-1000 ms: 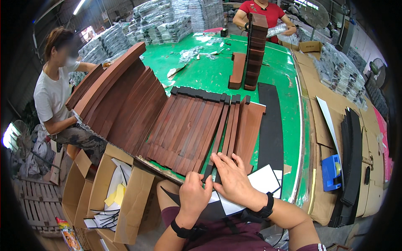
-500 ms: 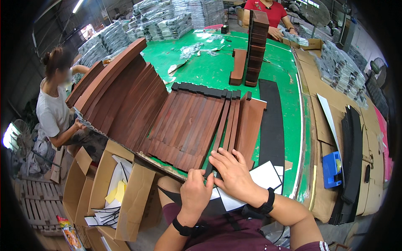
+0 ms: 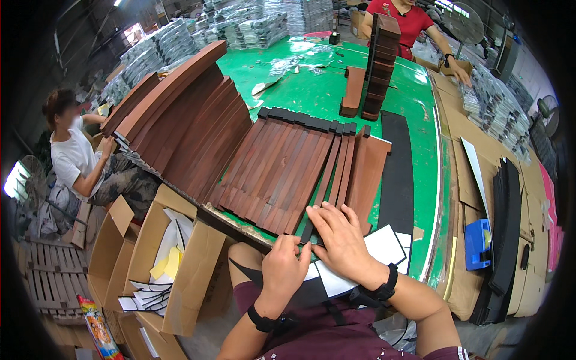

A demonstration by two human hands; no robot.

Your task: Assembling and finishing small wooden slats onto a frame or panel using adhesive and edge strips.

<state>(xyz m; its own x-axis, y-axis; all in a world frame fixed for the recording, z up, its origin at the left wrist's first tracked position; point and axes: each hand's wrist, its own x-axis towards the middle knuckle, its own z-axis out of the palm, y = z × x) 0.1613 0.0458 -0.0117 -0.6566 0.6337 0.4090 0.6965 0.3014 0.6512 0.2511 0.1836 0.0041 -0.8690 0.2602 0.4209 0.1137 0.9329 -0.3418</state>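
Observation:
Reddish-brown wooden slats lie side by side on the green table, their far ends capped with black strip. My left hand is at the near end of the row, fingers curled and pinched; what they hold is hidden. Beside it, my right hand lies with fingers stretched over the near ends of the loose slats at the row's right side. A narrow black strip end shows between my hands. White-backed sheets with black edges lie under and beside my right wrist.
Curved brown slats stand stacked at the left, and an upright stack stands farther back. A long black strip lies on the green table. Cardboard box with offcuts stands lower left; blue tape dispenser at right. Two people work nearby.
My hands keep nearly the same pose at the near slat ends, while the view shifts slightly. The person in red now reaches toward the wrapped packs; the person at left has shifted their arms.

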